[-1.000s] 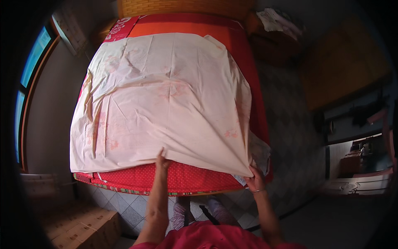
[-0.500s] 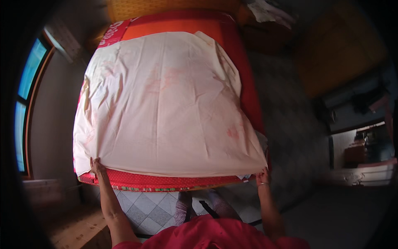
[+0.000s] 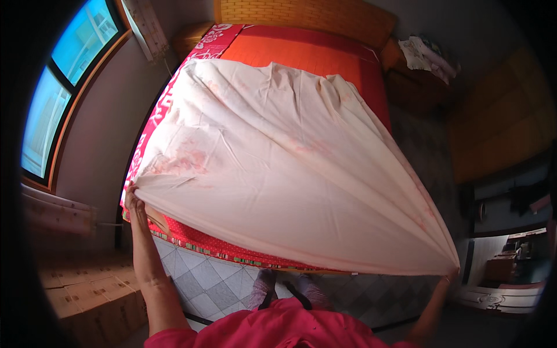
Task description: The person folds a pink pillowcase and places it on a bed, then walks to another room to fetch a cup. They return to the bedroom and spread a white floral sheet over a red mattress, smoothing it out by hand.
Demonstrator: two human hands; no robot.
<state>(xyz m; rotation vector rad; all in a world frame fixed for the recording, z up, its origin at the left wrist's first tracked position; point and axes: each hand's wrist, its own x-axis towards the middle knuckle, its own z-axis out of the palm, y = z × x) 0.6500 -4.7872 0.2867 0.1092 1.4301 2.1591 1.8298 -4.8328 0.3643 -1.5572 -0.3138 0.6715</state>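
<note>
A cream bed sheet with faded pink patches is spread over a bed, its far edge rumpled. My left hand grips its near left corner at the foot of the bed. Far out to the right, beyond the mattress, my right hand is closed on the near right corner. Between the two hands the near edge is stretched taut and slants down to the right. Under the sheet show an orange and red bed cover and a red dotted mattress side. The sheet's folds partly hide my right fingers.
A wooden headboard closes the far end. Left are a window and stacked cardboard boxes. At the far right, folded cloths lie on a nightstand. Grey tiled floor runs around my legs.
My right hand has pulled its corner outward to the right, past the bed edge. The sheet has shifted right, uncovering the patterned left side, and now has diagonal creases. The view has also shifted.
</note>
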